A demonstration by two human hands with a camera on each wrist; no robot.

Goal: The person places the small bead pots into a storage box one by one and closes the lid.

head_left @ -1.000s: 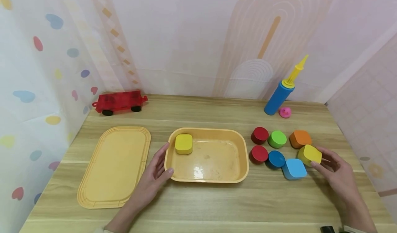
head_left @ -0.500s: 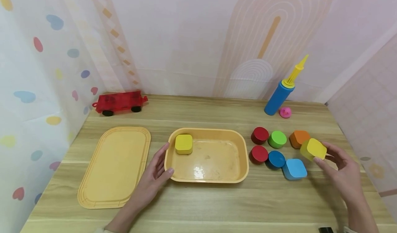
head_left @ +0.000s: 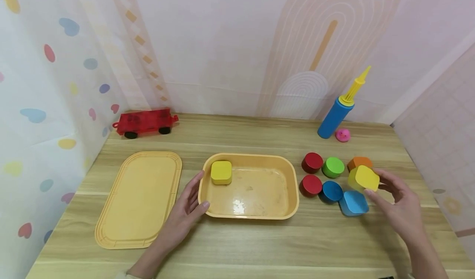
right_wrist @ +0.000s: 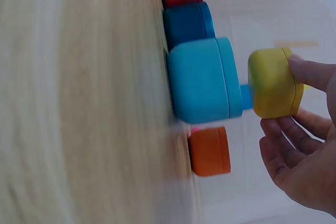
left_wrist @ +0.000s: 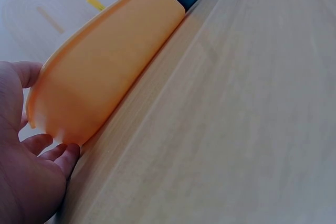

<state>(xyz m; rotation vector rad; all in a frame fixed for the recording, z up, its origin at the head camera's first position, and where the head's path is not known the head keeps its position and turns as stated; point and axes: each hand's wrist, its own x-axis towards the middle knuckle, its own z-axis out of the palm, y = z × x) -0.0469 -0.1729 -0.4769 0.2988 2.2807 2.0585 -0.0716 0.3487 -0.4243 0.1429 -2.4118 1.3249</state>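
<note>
Left to right: red translucent plastic toy wagon with black wheels, far beyond the left grip and to its left; flat pale-orange plastic lid, a rounded rectangle, just left of the left grip. Left hand curled round the left end of a pale-orange plastic tub, thumb at the near rim, fingers against the end wall; tub stands on the wood-grain table, extending rightward from this grip; inside it, just beyond and right of the left fingers, a yellow rounded-square plastic block.

Left of the right grip: dark red plastic cylinder with bright red plastic cylinder nearer the person; then lime-green plastic cylinder and dark blue plastic cylinder; well beyond the right grip, blue-and-yellow plastic pump, small pink toy duck beside its base; light-blue rounded-square plastic block, near and left of the grip; orange rounded-square plastic block, just beyond the grip, partly hidden.

Right hand pinches a second yellow rounded-square plastic block between thumb and fingers; right wrist view shows it held clear of the table.
</note>
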